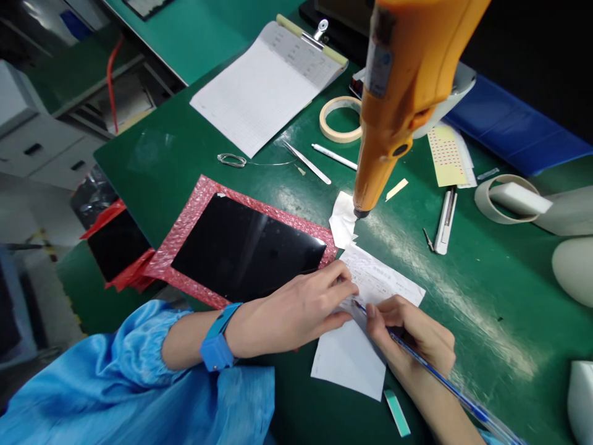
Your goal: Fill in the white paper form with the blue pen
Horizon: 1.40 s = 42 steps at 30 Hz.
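Note:
My right hand (412,337) is closed around a blue pen (430,371), its tip resting on a white slip of paper (356,358) on the green mat. Fingers together, my left hand (296,309) presses on the same slip beside the pen tip. It wears a blue wrist strap (217,340) and a blue sleeve. Just left of the hands lies a black glossy panel (245,247) on a pink bubble-wrap sheet (204,191).
An orange electric screwdriver (398,93) hangs over the mat. A clipboard with forms (264,93), tape rolls (340,120), tweezers (306,162), a white pen (333,156), a utility knife (445,219) and a sticker sheet (447,154) lie behind. Another black panel (115,244) sits at the left.

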{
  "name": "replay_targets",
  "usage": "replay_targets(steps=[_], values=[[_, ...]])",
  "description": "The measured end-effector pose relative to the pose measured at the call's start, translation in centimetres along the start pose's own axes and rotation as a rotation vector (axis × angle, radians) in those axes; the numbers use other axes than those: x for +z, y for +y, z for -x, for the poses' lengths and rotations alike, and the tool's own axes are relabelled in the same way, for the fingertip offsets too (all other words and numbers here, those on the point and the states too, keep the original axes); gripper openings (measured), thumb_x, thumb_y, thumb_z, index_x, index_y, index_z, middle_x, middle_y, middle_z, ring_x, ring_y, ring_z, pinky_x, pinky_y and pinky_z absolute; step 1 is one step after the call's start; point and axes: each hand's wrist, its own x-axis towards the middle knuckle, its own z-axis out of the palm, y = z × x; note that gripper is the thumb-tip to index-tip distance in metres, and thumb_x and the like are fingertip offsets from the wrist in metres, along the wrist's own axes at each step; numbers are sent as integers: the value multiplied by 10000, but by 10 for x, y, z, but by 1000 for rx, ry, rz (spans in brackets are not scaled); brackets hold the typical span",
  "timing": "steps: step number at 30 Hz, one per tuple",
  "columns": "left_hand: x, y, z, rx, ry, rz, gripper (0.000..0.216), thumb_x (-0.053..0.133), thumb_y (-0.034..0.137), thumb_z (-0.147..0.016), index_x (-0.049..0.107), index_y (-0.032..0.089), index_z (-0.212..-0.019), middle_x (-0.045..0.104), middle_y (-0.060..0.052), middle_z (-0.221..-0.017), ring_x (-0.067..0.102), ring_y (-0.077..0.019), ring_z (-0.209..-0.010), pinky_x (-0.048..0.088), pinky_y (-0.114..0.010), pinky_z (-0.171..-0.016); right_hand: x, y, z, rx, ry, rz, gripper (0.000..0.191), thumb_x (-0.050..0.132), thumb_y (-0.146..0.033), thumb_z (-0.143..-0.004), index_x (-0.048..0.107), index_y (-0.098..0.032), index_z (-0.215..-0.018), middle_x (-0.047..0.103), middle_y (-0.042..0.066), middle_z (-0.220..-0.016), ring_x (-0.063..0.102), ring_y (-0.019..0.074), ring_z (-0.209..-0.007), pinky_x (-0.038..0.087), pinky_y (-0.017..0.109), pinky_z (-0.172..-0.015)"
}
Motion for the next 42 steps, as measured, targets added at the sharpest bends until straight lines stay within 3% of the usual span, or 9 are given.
replay_targets(steps=[35, 42], values=[[-1, 1, 0, 9, 5, -39, 351, 780, 40, -978, 627, 135, -1279, 600, -70, -1232, 694, -207, -989, 629, -328, -810, 0, 0, 0, 19, 5, -22, 288, 761, -59, -1023, 617, -244, -855, 659, -45, -742, 594, 100, -569, 469, 238, -525], [-2, 3, 0, -5, -13, -40, 341, 764, 59, -999, 612, 150, -1290, 610, -77, -1249, 707, -211, -1011, 645, -335, -835, 0, -1, 0, 8, 25, -14, 331, 734, -34, -1024, 571, -253, -837, 612, -55, -721, 540, 87, -547, 422, 235, -508]])
